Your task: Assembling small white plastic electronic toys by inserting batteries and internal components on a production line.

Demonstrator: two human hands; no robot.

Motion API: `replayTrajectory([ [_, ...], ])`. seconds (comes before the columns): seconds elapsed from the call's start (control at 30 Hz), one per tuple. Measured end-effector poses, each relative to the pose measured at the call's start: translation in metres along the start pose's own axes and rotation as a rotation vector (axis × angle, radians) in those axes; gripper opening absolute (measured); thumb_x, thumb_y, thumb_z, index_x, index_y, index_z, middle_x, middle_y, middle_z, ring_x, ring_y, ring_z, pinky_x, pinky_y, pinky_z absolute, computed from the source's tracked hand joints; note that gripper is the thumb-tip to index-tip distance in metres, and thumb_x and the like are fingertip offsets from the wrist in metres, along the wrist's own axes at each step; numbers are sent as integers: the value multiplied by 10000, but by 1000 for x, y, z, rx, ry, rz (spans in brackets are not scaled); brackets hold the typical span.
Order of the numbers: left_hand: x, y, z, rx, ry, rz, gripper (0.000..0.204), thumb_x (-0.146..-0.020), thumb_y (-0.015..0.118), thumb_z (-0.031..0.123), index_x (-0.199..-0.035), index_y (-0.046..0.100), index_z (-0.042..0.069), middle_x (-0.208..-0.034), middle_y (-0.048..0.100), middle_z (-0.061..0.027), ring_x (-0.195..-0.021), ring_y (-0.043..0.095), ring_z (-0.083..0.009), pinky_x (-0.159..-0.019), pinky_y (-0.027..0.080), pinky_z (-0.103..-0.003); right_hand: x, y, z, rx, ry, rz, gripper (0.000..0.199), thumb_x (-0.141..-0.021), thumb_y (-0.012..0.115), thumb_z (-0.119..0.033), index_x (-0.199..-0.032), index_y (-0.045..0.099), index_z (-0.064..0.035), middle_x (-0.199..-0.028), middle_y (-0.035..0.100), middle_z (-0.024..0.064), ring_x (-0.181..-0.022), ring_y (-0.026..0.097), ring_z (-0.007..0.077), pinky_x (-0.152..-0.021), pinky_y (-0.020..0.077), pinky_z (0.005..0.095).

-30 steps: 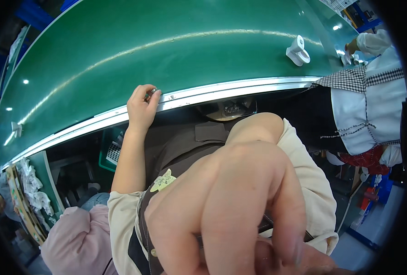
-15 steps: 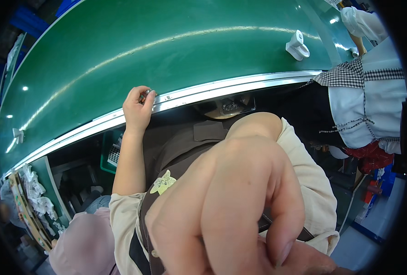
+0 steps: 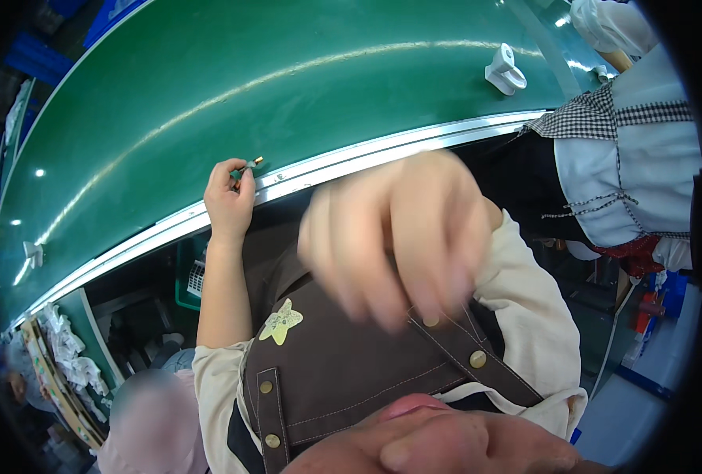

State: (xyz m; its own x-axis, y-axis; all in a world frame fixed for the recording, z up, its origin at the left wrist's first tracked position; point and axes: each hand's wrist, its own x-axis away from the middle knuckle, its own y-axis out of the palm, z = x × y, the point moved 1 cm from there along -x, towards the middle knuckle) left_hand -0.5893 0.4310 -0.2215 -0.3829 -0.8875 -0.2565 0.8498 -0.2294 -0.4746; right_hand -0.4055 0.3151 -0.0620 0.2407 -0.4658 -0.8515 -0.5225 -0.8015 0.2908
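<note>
My left hand rests at the metal edge rail of the green work surface. Its fingers are closed on some small metallic parts, one with an orange tip; their exact kind is too small to make out. In front of my brown apron, my right hand hangs in the air, smeared by motion. Its fingers bend downward, and whether anything is in them does not show. Up on the surface to the right stands a small white toilet-shaped piece, apart from both hands.
Another small white piece is at the far left of the surface. Close on the right stands a co-worker in a white garment with checked trim. Someone in pink is at the lower left. A green basket is under the edge.
My right hand has moved away from close before the camera, up the picture toward the rail. My left hand has shifted only slightly, and the orange-tipped part now pokes out of its fingers.
</note>
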Motion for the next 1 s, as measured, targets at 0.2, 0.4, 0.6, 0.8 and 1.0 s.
replayTrajectory([
  [0.2,-1,5,8,-137,174,24,93,-791,586,2,-879,562,22,-801,553,-33,-557,474,-86,-526,391,-222,114,-116,-81,1988,211,742,397,-730,628,-36,-1117,542,-33,-1187,518,133,-1129,479,243,-967,357,340],
  [0.4,-2,10,23,-286,264,8,99,-746,597,30,-831,553,55,-823,583,-80,-649,585,-242,-571,467,-314,232,-183,-205,2646,543,1451,606,-726,602,-156,-1296,401,-100,-1385,333,150,-1299,244,383,-1043,229,523],
  [0.6,0,10,22,-321,228,-2,93,-755,602,32,-835,557,44,-818,582,-80,-660,580,-223,-599,470,-305,220,-188,-226,2416,1362,1666,699,-754,610,-285,-1383,322,-190,-1459,242,117,-1329,196,365,-1056,207,539],
  [0.8,0,10,22,-319,239,3,91,-755,600,24,-834,561,46,-807,585,-73,-639,578,-213,-582,466,-296,210,-190,-246,2349,1772,1344,681,-718,626,-426,-1332,423,-214,-1354,415,102,-1246,373,317,-1000,307,510],
  [1.0,-1,11,24,-325,241,-11,98,-754,596,15,-843,566,45,-832,602,-73,-658,593,-220,-593,476,-293,216,-201,-209,2064,1227,1392,642,-755,617,-451,-1282,478,-113,-1144,566,122,-1112,501,259,-980,338,376],
])
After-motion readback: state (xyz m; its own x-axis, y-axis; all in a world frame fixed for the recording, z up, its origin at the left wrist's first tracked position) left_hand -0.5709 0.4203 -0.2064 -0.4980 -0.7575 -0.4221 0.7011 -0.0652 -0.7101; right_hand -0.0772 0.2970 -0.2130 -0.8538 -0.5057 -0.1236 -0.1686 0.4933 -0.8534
